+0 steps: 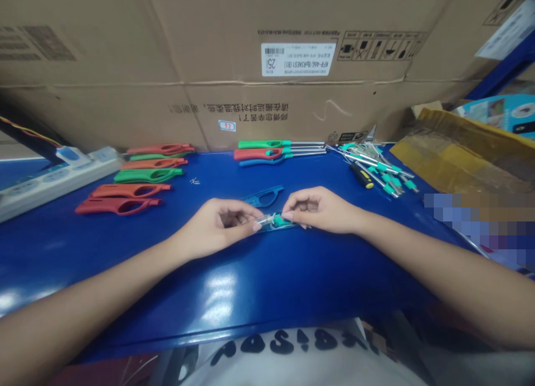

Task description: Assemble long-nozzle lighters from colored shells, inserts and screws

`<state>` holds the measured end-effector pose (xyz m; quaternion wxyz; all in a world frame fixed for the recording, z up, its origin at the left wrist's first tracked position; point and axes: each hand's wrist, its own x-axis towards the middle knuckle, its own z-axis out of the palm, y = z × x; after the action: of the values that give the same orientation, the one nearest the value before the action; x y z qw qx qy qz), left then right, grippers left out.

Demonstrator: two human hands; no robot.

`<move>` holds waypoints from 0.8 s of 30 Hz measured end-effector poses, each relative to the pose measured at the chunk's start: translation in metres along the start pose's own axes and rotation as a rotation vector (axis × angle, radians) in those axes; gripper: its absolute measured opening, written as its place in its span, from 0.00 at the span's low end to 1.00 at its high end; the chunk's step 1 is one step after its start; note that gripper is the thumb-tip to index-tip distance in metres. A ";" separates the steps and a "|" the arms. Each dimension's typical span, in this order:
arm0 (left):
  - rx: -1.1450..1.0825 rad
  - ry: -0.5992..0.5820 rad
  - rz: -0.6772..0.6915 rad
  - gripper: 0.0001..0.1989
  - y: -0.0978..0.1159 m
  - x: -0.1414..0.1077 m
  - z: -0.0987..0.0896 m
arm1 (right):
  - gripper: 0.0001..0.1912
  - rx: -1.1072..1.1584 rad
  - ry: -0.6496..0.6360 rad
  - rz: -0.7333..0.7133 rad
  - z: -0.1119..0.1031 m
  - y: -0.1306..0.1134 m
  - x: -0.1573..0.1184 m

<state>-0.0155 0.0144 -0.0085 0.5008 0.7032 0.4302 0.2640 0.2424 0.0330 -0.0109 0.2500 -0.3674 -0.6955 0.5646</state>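
Note:
My left hand (pixel 225 225) is closed, thumb and fingers pinching a small clear cylinder (pixel 264 221) with thin pale wire at its end. My right hand (pixel 320 210) pinches at a green lighter part (pixel 277 220), right beside the cylinder; its fingertips partly cover what they grip. Beneath both lies a blue lighter shell half (pixel 292 226), largely hidden by my fingers. Just behind my hands, another blue handle shell (pixel 264 197) with a trigger opening rests on the table.
Red, orange and green lighter handles (pixel 148 175) line the left, near a power strip (pixel 62 177). Assembled long lighters (pixel 280 152) lie at the back. To the right are metal tubes with green parts (pixel 387 168) and a screwdriver (pixel 361 175). A cardboard box (pixel 234 34) walls the back.

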 end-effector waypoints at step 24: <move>0.034 -0.001 0.026 0.17 0.001 -0.001 -0.001 | 0.15 0.028 -0.012 0.000 0.000 0.000 0.001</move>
<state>-0.0162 0.0136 -0.0073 0.4856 0.7172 0.4252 0.2628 0.2419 0.0338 -0.0111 0.2510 -0.3604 -0.6891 0.5764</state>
